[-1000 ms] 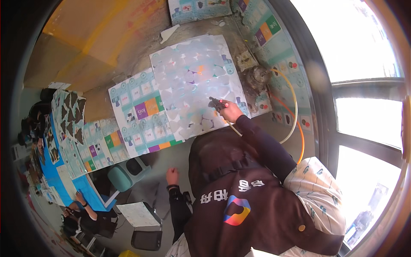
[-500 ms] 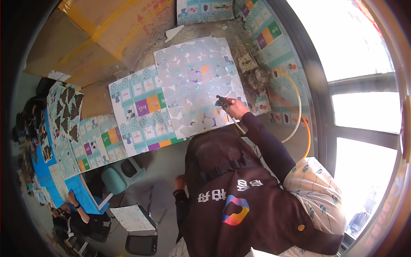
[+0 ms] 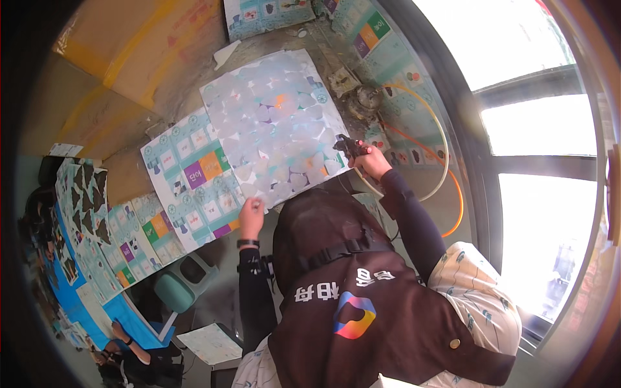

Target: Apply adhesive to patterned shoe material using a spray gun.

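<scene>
In my right hand (image 3: 373,161) is a dark spray gun (image 3: 350,147), its nozzle over the right near part of a printed sheet (image 3: 215,97). The fingers are wrapped round its grip. Many pale, rounded, translucent pieces (image 3: 272,132) lie across the sheet, with bits of coloured print showing between them. My left hand (image 3: 251,218) is at the sheet's near left corner with its fingers curled together; what they hold, if anything, is too small to make out. A second printed sheet (image 3: 176,155) of teal pictures and coloured squares lies under and left of the first.
Cardboard (image 3: 129,58) stands behind the work table. A pale yellow hose (image 3: 446,136) and an orange hose (image 3: 462,200) loop at the right, near a window frame (image 3: 482,149). At the left are dark cut pieces (image 3: 87,194), a teal stool (image 3: 176,292) and another person's hand (image 3: 121,332).
My left hand has come up from beside my body to the sheet's near left corner. My right hand, with the spray gun, has shifted slightly right. The whole view has turned a little.
</scene>
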{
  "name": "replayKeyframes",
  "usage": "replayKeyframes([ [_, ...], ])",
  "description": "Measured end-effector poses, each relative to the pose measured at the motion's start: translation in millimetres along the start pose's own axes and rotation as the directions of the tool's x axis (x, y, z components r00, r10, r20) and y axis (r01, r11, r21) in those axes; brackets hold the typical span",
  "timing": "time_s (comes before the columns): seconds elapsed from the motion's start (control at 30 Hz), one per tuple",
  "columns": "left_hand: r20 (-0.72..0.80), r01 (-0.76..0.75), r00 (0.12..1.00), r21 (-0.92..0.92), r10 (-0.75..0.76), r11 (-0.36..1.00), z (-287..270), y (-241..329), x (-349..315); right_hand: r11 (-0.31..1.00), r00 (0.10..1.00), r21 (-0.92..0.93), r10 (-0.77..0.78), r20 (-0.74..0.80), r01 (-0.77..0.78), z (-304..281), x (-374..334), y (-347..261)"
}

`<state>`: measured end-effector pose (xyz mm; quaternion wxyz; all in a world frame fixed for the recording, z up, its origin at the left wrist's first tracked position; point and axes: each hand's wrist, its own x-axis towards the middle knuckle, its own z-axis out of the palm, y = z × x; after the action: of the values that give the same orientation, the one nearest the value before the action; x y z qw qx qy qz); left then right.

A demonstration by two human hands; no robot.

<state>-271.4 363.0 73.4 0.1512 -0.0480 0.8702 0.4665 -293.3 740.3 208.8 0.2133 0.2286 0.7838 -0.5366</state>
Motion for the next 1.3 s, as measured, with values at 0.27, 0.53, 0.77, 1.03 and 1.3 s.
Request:
replayKeyframes([
  [0.27,0.248,-0.299,0.938,0.222,0.243,0.928,97,118,73,0.996,0.996,0.035,0.082,-0.029,-0.08,-15,-10,19],
  [0.53,0.328,-0.288,0.937,0.519,0.124,0.804,135,124,100,0.998,0.998,-0.002,0.057,0.04,-0.057,-45,13,52],
  [0.77,0.079,-0.069,0.996,0.565,0.029,0.822,130,138,87,0.981,0.952,0.034,0.178,0.249,-0.192,-43,19,31],
  [1.03,-0.041,0.093,0.996,0.299,-0.085,0.95,62,74,27,0.96,0.976,-0.248,-0.077,0.204,0.128,10,40,30],
  [1.3,-0.116,0.421,0.907,0.274,-0.405,0.865,27,-63,-101,0.953,0.956,-0.269,-0.06,0.288,0.141,15,53,32],
])
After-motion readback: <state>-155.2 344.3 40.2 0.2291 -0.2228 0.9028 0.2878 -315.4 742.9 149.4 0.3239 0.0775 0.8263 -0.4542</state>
